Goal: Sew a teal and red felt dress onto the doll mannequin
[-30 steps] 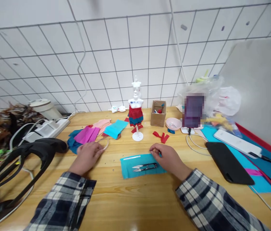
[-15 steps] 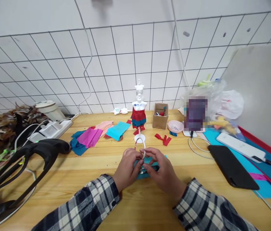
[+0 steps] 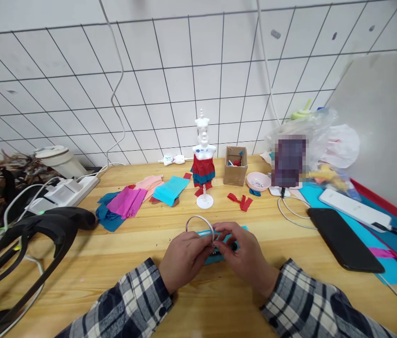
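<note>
Slim pale hoop arching up between two hands over a wood-grained surface (image 3: 128, 253)
Crumpled magenta cloth (image 3: 126, 202) lies at left; then the left hand (image 3: 186, 260), its fingers pinching the smooth, round hoop (image 3: 198, 217) above flat turquoise cloth (image 3: 213, 259); then the right hand (image 3: 246, 258), fingers closed on the hoop's right side. Both hands hide the hoop's lower part, most of the turquoise cloth and all but dark bits of a tool (image 3: 234, 246); the exact fingertip contact is hard to make out.
</note>
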A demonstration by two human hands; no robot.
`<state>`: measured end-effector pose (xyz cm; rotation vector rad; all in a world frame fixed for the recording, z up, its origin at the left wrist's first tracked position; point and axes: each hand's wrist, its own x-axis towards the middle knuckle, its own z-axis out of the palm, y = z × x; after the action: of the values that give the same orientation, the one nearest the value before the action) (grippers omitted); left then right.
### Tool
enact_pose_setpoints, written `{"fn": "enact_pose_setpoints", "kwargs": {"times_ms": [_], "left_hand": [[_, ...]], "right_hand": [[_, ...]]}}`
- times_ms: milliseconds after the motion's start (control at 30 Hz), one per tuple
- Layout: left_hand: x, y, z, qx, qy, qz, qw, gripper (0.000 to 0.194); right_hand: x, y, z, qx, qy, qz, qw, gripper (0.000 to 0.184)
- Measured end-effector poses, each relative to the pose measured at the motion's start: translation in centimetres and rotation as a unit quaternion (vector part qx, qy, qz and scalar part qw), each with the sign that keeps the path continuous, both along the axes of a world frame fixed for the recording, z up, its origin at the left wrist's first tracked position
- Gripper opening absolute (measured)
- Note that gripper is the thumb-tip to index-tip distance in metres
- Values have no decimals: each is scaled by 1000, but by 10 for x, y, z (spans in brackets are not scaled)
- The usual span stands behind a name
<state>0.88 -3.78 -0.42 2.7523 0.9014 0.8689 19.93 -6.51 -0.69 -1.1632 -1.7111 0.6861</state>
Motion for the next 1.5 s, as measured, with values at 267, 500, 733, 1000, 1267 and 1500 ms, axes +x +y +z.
{"fn": "enact_pose_setpoints", "kwargs": {"times_ms": [267, 500, 733, 1000, 1267, 1500], "left_hand": [[2, 0, 0, -17, 24, 4, 1000, 23], [0, 0, 3, -56, 21, 50, 997, 21], [-1, -2, 2, -105, 16, 54, 993, 21], [-2, 1, 16, -69, 46, 24, 996, 25], [-12, 11, 12, -27, 70, 88, 993, 26], [-11, 15, 13, -139, -44, 146, 979, 25]], "right_hand": [[0, 2, 5, -41, -48, 33, 997, 16], [2, 3, 2, 3, -34, 17, 999, 9], [4, 5, 2, 88, -44, 9, 995, 24], [13, 8, 10, 85, -46, -41, 994, 10], [23, 18, 5, 45, -43, -70, 996, 9], [17, 9, 9, 85, -92, -18, 992, 10]]}}
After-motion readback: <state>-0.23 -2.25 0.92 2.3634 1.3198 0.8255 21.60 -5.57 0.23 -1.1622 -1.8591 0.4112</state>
